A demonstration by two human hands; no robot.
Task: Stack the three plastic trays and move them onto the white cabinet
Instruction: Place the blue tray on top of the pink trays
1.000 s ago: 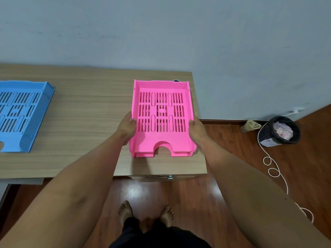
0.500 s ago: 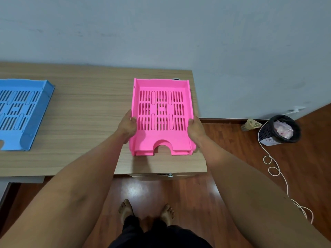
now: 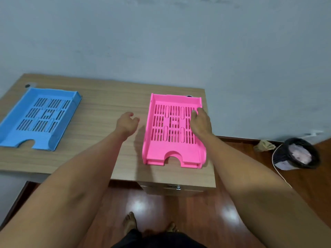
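two pink trays (image 3: 172,130) seem nested, both empty, at the right end of the desk (image 3: 107,111), right hand (image 3: 199,122) loosely open over them, left hand (image 3: 127,122) released just left, so i judge the empty blue tray (image 3: 38,117), far left, needs fetching next.

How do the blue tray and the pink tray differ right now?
The blue tray lies alone at the desk's left, angled; the pink tray sits square at the right, apparently stacked on another pink one. The right hand rests over pink; blue is untouched. Both share the slotted design.
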